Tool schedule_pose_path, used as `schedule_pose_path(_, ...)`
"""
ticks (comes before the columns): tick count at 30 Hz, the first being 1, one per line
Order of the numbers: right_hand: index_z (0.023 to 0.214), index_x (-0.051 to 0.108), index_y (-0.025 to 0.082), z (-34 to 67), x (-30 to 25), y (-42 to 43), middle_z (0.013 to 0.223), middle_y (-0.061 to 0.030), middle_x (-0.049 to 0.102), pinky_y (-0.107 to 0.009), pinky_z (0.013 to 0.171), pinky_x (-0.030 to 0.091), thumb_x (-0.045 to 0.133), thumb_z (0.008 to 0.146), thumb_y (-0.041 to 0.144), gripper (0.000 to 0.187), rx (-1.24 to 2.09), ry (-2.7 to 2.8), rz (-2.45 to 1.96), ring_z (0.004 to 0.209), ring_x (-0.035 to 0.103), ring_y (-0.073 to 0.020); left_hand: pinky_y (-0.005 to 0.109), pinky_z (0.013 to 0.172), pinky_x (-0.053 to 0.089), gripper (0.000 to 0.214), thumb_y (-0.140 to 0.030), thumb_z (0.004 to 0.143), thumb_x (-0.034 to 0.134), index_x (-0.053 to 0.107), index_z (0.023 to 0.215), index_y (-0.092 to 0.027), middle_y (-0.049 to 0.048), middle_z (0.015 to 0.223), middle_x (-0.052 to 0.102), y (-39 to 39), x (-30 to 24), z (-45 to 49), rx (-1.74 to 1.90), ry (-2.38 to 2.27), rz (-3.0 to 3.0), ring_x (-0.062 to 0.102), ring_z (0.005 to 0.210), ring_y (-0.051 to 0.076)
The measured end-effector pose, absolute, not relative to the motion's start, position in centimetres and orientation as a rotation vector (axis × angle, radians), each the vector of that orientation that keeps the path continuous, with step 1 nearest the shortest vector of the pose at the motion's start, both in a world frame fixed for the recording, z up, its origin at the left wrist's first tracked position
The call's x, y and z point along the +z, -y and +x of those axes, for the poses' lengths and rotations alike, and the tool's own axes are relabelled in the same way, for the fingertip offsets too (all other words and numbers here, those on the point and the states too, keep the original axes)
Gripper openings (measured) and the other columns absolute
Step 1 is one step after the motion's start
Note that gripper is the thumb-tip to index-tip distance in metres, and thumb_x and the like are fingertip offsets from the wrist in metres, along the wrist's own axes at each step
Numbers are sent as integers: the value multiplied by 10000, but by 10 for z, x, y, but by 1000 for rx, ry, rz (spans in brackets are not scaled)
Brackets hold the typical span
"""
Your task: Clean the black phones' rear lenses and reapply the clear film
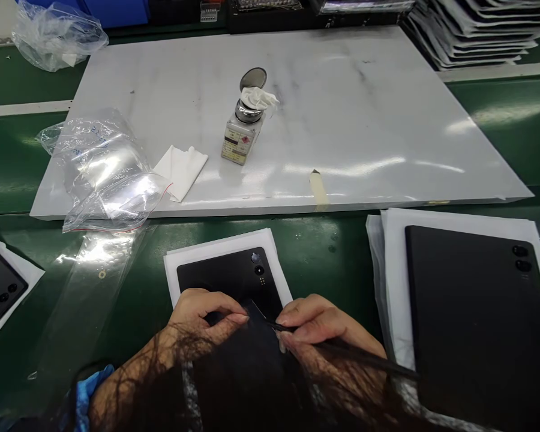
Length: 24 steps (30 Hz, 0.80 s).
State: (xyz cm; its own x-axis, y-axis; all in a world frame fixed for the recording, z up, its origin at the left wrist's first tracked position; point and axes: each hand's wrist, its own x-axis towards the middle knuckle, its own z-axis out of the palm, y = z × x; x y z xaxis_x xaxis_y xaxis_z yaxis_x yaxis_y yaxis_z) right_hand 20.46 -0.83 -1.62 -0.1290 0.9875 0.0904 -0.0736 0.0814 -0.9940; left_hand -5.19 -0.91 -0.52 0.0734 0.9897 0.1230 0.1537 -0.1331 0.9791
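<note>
Two bare hands work over a black tablet (220,273) at the lower centre of the frame

The left hand (195,318) has thumb and forefinger pinched together on the edge of a thin dark sheet (257,324), over the lower part of the tablet; the right hand (326,327) has its fingers closed round a slim black tool (373,359), whose tip is close by the sheet, though whether they touch I cannot tell; the tablet lies on white paper (173,273), its camera lenses (258,270) uppermost, while a larger-looking tablet (472,312) rests on white sheets (396,240) at lower right; in the upper centre a bottle (240,141) stands with its lid (253,78) raised, white cloth (256,98) at its mouth, and clear plastic bags (110,171) lie left of it
</note>
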Motion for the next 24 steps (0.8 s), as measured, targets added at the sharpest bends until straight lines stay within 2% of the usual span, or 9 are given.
schedule_pose_path(3, 1085, 984, 440, 200, -19, 10, 945, -52, 921, -405, 538, 714, 1043, 993, 188, 275, 1240, 1337, -914, 689, 839, -290, 160, 611, 677, 157, -126, 969, 951, 989, 868, -240, 16, 756, 972, 11, -5, -52, 1158, -1243, 1478, 922, 567, 206)
schedule_pose_path(6, 981, 936, 375, 189, -25, -7, 911, -33, 891, -328, 501, 650, 1082, 997, 255, 189, 1255, 1051, -944, 646, 792, -230, 177, 669, 705, 171, -107, 956, 944, 981, 884, -258, -9, 759, 973, 13, -7, -54, 1131, -1226, 1515, 932, 594, 202)
schedule_pose_path(9, 877, 857, 302, 180, -39, -32, 829, 9, 811, -274, 516, 624, 1141, 969, 349, 302, 1337, 815, -1002, 624, 749, -175, 194, 703, 726, 164, -138, 995, 931, 965, 923, -281, -39, 769, 977, 14, -11, -56, 1138, -1187, 1584, 936, 603, 193)
schedule_pose_path(15, 847, 811, 285, 176, -58, -45, 829, 23, 785, -273, 524, 621, 1187, 898, 414, 401, 1445, 720, -1059, 656, 751, -178, 247, 591, 713, 224, -324, 1149, 911, 922, 927, -299, -43, 740, 963, 11, -13, -56, 1135, -1190, 1738, 887, 505, 206)
schedule_pose_path(24, 856, 796, 283, 175, -62, -41, 843, 20, 777, -270, 520, 621, 1167, 932, 432, 407, 1410, 748, -1077, 668, 757, -178, 270, 617, 742, 159, -262, 1109, 894, 912, 966, -329, -28, 766, 976, 14, -16, -59, 1103, -1168, 1745, 882, 511, 218)
